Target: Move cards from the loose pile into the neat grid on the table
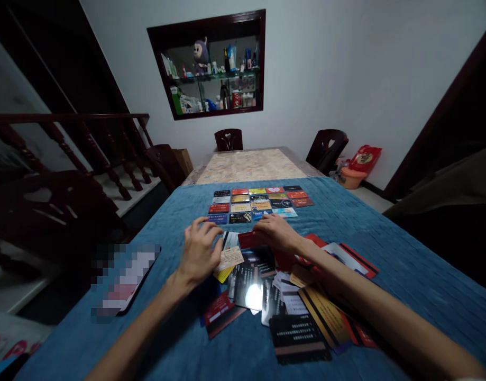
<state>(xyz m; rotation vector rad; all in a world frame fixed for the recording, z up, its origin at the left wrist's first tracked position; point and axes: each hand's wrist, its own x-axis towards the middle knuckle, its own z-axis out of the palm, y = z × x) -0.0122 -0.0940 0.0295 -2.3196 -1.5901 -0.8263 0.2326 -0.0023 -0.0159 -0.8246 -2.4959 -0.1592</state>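
Note:
My right hand [276,232] reaches over the far side of a loose pile of cards, its fingers closed at the edge of a red card [248,240]. On the left, my left hand [201,248] hovers with curved fingers apart, its thumb beside a cream card [231,257]. Below that lies a yellow card [223,274]. Black cards [243,286], a gold card [324,312] and a red striped card [222,315] overlap face down in the pile. Beyond my hands, several cards lie in neat rows, including a black card [240,217] and a light blue card [285,212].
A blue cloth [167,328] covers the near part of the table. A phone [135,280], partly blurred out, lies at left. Dark wooden chairs [328,148] stand around the table. A recessed glass shelf [214,76] is in the wall, and a red bag [365,159] sits at right.

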